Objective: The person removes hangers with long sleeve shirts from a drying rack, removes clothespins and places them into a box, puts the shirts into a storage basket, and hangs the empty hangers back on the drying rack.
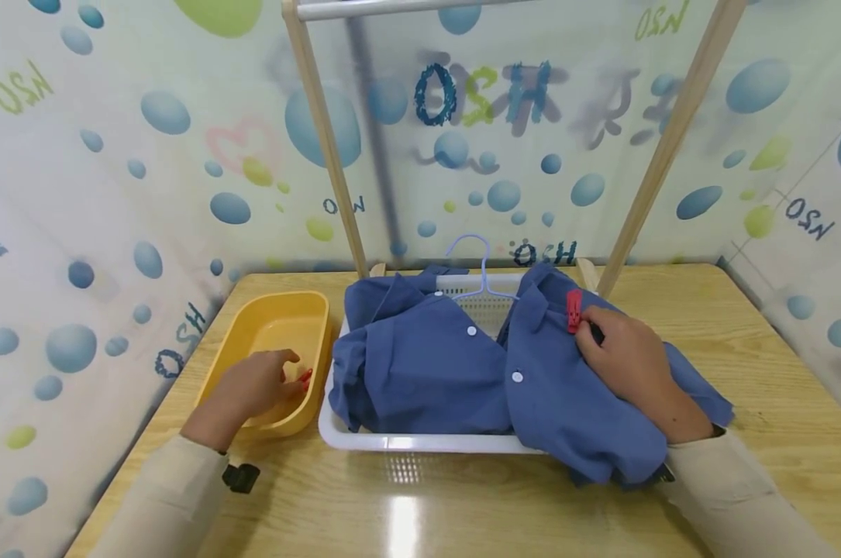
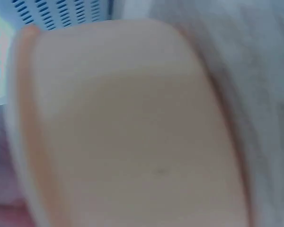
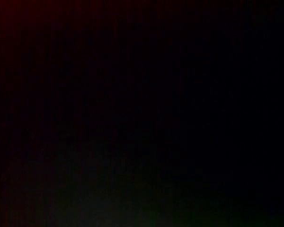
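Note:
In the head view my right hand (image 1: 629, 353) pinches a red clothespin (image 1: 574, 311) against the right side of a blue shirt (image 1: 434, 364). White buttons run down the shirt, which is draped over a white basket (image 1: 420, 442) and spills past its right end. The hook of a light blue hanger (image 1: 484, 267) rises behind the shirt. My left hand (image 1: 260, 384) is inside a yellow tub (image 1: 270, 302), its thumb right at another red clothespin (image 1: 306, 380); I cannot tell whether it grips it.
A wooden rack with a left post (image 1: 329, 147), a right post (image 1: 671, 147) and a metal top bar (image 1: 392, 8) stands behind the basket. Everything is on a wooden table (image 1: 699, 318). Blurred pale shape fills the left wrist view; the right wrist view is nearly black.

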A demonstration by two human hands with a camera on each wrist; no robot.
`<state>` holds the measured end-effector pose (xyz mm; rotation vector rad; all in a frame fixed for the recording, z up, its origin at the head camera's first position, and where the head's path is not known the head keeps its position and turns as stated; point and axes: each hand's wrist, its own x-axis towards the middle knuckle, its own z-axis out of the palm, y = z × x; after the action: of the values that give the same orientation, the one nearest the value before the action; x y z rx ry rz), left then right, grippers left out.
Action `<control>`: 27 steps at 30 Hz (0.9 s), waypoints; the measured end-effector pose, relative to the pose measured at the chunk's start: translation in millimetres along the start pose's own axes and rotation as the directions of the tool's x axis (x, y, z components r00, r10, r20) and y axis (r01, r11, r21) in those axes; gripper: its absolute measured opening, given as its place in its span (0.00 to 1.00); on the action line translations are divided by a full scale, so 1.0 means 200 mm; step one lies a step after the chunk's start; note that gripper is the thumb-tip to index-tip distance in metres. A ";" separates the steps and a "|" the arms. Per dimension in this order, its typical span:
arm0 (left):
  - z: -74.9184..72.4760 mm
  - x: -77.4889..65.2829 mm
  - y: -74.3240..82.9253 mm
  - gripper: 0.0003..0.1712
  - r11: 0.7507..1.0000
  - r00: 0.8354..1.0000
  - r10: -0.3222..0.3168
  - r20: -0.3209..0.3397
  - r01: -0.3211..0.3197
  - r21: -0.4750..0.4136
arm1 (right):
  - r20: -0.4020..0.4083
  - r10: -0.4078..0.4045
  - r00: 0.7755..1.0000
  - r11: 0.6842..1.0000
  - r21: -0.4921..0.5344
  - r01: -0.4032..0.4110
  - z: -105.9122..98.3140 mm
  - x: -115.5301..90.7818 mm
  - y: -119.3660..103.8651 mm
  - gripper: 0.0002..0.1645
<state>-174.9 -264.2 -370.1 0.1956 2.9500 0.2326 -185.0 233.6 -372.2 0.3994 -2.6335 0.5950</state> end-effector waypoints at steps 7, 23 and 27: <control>-0.12 0.02 0.09 0.20 1.000 0.979 0.021 -0.201 -0.023 -0.004 | -0.041 -0.008 0.999 0.999 -0.032 0.006 0.01 0.00 -0.01 0.08; -0.40 0.06 0.79 0.09 0.900 0.753 0.435 -0.494 -0.388 0.200 | -0.026 0.092 0.995 0.996 -0.015 -0.092 -0.05 -0.02 0.03 0.06; -0.43 0.10 0.94 0.10 0.871 0.754 0.491 -0.436 -0.433 0.232 | 0.066 0.132 0.989 0.991 -0.039 -0.129 -0.07 -0.01 0.03 0.07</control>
<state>-189.2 -89.1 -259.1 1.0465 3.3536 0.1910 -181.7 246.0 -364.3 0.2422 -2.7480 0.5851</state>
